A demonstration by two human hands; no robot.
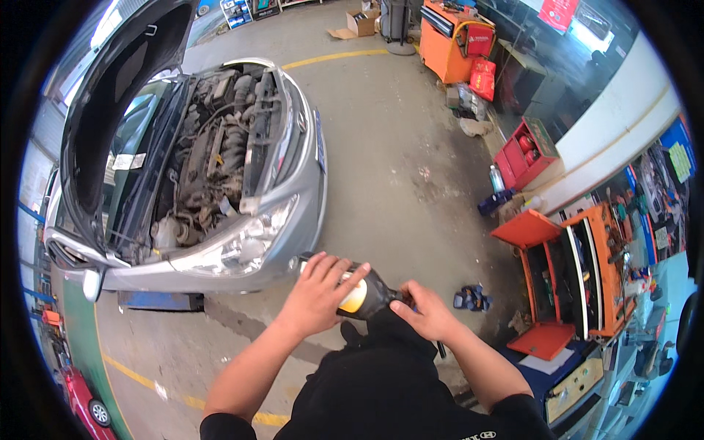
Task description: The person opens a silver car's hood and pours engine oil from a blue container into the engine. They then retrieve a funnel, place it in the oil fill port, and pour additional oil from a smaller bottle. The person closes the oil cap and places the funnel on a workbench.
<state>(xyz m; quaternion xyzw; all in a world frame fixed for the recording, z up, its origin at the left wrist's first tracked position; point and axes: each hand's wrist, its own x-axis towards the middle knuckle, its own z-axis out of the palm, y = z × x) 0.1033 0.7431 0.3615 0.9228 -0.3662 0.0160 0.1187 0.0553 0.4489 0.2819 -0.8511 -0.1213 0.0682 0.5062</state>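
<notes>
A black plastic bottle (377, 293) with a white and yellow label lies tilted on its side in front of my body. My left hand (314, 295) is wrapped around the bottle's body, fingers across its upper side. At the bottle's narrow end, my right hand (425, 314) has its thumb and fingers closed around the neck or cap. Those fingers hide most of that end, so whether a cap is on it I cannot tell. Ahead to the left stands a silver car (191, 273) with its hood (110, 88) raised and the dusty engine (220, 147) exposed.
An orange tool cabinet (605, 257) with red doors swung out stands to the right. Beyond it are a red metal box (521, 172) and an orange tool cart (444, 55). A dark blue bundle (471, 298) lies on the floor. A red car (84, 400) is at lower left.
</notes>
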